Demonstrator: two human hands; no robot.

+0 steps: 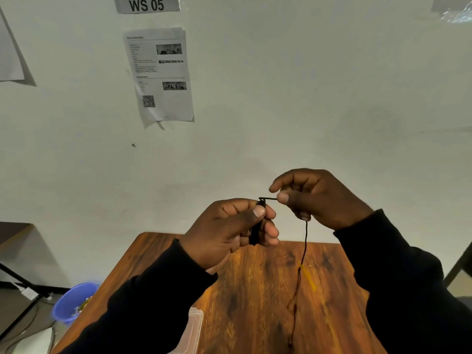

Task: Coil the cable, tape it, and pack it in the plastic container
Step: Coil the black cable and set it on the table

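Note:
Both hands are raised above a wooden table (255, 290). My left hand (229, 233) pinches a small black bundle of coiled cable (256, 232) between thumb and fingers. A short stretch of the thin black cable runs from the bundle's top to my right hand (316, 198), which pinches it between thumb and forefinger. From the right hand the loose cable (304, 251) hangs down to the tabletop and trails toward me. A clear plastic container (192, 330) lies at the table's near left, partly hidden by my left sleeve.
A yellow strip (307, 277) lies on the table next to the hanging cable. A blue bucket (72, 302) stands on the floor left of the table. Papers and a "WS 05" sign (146, 5) hang on the wall behind.

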